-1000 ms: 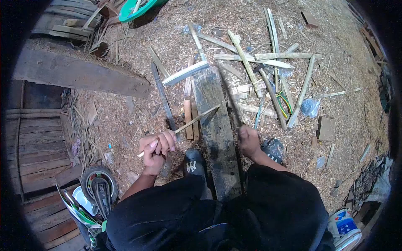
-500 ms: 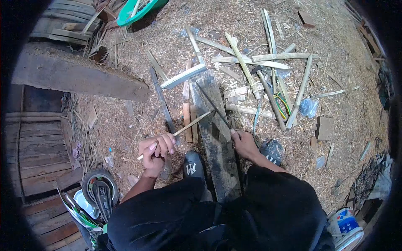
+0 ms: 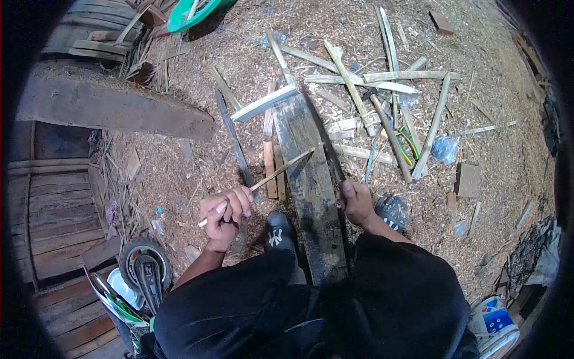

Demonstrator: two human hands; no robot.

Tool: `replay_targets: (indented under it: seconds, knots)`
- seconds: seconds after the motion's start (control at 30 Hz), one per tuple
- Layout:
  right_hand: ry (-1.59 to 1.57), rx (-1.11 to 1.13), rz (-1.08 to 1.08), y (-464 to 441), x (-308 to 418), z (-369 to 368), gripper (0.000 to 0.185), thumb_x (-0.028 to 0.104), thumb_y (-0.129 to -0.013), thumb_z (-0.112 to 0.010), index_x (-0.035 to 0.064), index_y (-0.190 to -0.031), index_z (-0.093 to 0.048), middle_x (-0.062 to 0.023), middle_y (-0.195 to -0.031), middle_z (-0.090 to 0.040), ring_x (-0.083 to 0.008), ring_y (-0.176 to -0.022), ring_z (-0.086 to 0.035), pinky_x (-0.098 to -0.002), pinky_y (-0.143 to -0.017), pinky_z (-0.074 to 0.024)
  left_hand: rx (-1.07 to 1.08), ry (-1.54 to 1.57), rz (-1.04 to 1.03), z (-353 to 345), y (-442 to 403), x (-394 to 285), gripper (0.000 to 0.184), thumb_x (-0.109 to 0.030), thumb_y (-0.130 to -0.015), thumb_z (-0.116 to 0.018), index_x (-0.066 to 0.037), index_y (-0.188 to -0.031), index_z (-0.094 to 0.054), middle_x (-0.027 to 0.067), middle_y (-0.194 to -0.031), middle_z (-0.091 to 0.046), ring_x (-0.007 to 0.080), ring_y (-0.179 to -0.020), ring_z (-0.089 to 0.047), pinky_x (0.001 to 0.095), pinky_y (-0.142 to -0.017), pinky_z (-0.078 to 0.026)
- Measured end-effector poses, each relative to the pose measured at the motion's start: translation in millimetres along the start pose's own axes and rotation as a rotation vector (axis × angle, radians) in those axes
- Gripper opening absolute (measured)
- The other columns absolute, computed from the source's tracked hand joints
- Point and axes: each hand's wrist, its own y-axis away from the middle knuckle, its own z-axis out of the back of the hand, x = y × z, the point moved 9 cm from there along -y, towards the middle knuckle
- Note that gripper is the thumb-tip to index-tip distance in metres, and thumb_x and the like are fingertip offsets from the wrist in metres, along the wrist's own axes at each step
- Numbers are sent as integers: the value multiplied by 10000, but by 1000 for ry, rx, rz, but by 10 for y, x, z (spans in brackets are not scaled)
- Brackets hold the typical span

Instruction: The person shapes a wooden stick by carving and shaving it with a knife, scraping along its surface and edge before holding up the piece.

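My left hand (image 3: 225, 210) is closed around a thin, pale wooden stick (image 3: 276, 174). The stick slants up to the right, and its far end lies over the dark, weathered wooden beam (image 3: 317, 206) between my legs. In my right hand (image 3: 357, 203), just right of the beam, is a long dark machete (image 3: 324, 133), its blade pointing away from me along the beam's right edge. The stick's far end is close to the blade; whether they touch I cannot tell. A pale split length of wood (image 3: 264, 103) lies across the beam's far end.
Several wood strips (image 3: 411, 76) lie crossed on the chip-covered ground ahead to the right, with green-and-yellow handled pliers (image 3: 406, 143) among them. A thick timber (image 3: 119, 105) juts in from the left. A green basin (image 3: 191, 17) is at the top, a small wheel (image 3: 143, 263) at lower left.
The machete has swung from lying across the beam to along its right edge, and my right hand has moved slightly right. The stick's far end is a little higher and farther right.
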Motion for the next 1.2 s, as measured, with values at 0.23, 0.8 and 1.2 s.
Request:
replay_targets:
  seconds: [0.23, 0.8, 1.2]
  knots:
    - [273, 90, -201, -17, -281, -109, 571, 432, -1058, -474, -81, -853, -619, -269, -674, -576, -422, -622, -544, -505, -676, -460, -5, 6, 22, 2, -40, 6, 425, -246, -894, -457, -82, -511, -371, 70, -505, -446, 239, -525, -505, 427, -670, -447]
    - [170, -27, 102, 48, 32, 19, 547, 424, -1051, -469, -80, -906, -623, -288, -703, -582, -486, -708, -602, -509, -688, -475, -24, 9, 15, 5, 5, 18, 441, -284, -929, -469, -123, -533, -363, 47, -497, -430, 222, -508, -482, 416, -680, -433]
    - [392, 39, -256, -51, -477, -67, 555, 445, -1040, -499, -55, -837, -627, -293, -722, -613, -497, -726, -615, -539, -706, -470, -52, 61, 33, 54, -2, 37, 441, -261, -898, -449, -66, -506, -395, 73, -502, -445, 234, -528, -500, 416, -685, -441]
